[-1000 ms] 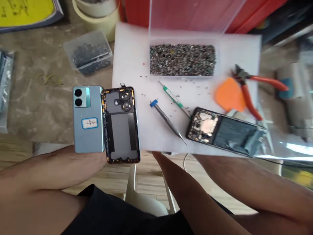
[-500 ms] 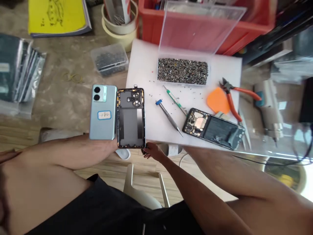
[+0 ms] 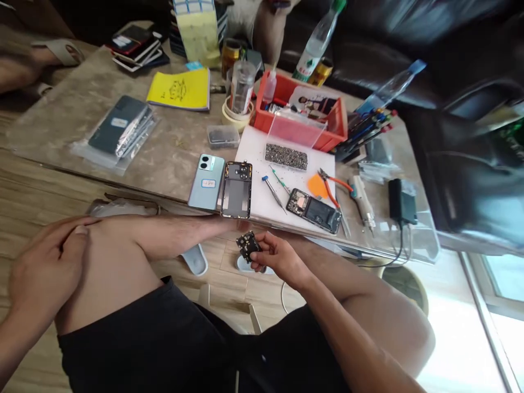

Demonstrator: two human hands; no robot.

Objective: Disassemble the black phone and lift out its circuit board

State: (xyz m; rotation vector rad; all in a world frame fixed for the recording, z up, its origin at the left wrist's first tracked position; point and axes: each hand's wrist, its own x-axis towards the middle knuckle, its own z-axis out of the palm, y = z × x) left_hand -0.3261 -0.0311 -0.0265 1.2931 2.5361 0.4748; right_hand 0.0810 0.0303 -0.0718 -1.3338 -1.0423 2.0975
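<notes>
My right hand (image 3: 280,255) pinches a small black phone inner cover (image 3: 247,245) with cut-outs and gold spots, held above the floor just off the table's edge. My left hand (image 3: 51,267) lies flat on my knee, holding nothing. Nearest the raised part is a black phone back cover (image 3: 236,197), inner side up, beside a light-blue phone (image 3: 207,188) with a label. An opened phone (image 3: 314,210) with bare board and battery lies on the white mat (image 3: 262,143). Between them are a blue-capped screwdriver (image 3: 275,195) and a green one (image 3: 279,179).
A screw box (image 3: 286,157) with raised lid stands before a red bin (image 3: 301,117). Orange-handled cutters (image 3: 329,185), an orange pick (image 3: 316,186) and a heat-gun-like tool (image 3: 362,204) lie right. Bagged phones (image 3: 118,128) and a yellow notebook (image 3: 180,89) are left. Another person's foot (image 3: 59,52) shows.
My right hand has brought the black inner cover up from beside the back cover's lower edge into plain sight. The view has tilted up, showing more table and my left hand.
</notes>
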